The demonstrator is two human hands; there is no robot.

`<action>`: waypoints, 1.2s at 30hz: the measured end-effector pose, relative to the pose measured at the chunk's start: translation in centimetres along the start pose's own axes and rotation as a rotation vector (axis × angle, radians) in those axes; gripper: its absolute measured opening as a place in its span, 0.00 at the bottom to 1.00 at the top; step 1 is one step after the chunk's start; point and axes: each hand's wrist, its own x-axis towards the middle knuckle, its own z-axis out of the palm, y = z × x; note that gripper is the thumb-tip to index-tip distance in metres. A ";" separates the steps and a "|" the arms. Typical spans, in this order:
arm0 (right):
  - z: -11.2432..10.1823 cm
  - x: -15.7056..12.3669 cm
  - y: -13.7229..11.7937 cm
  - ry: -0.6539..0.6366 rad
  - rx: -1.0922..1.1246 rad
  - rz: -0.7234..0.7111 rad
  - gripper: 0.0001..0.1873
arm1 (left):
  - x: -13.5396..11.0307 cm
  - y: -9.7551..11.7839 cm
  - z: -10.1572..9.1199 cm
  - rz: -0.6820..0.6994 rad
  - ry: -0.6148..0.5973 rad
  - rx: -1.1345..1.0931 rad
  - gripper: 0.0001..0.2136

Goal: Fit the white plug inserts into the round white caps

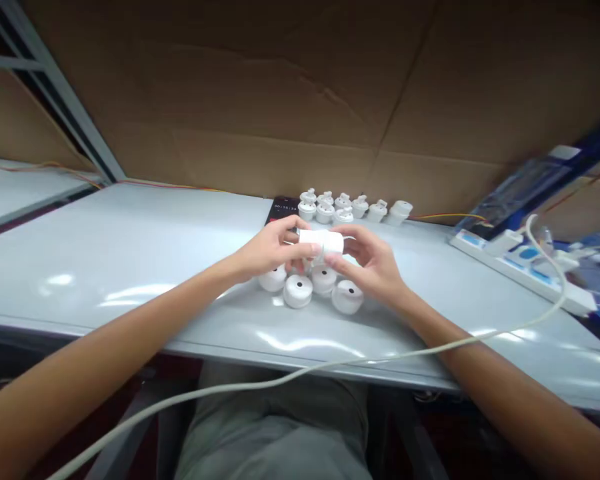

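Above the table, my left hand and my right hand both grip a white cylindrical plastic piece, held on its side. The left thumb and fingers pinch one end, and the right thumb and fingers close on the other. A seam shows around the piece's middle. Just below and in front of my hands sit several round white housings, each with a small dark spot on top. My fingers partly hide the ones behind.
Along the cardboard wall stand several white round units with small knobs. Beside them lies a dark phone showing a timer. A white power strip with plugs lies at right. A pale cable crosses in front of my right forearm.
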 end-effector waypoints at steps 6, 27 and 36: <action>-0.4 -0.2 0.1 -0.024 -0.124 -0.065 0.23 | 0.1 -0.1 -0.1 -0.008 -0.021 0.011 0.19; -0.3 0.1 0.3 0.008 0.041 0.140 0.21 | -0.1 -0.6 -0.4 0.152 -0.025 0.125 0.20; -0.2 0.4 -0.5 0.002 0.077 0.193 0.23 | -0.1 -0.7 0.0 0.329 0.076 0.266 0.17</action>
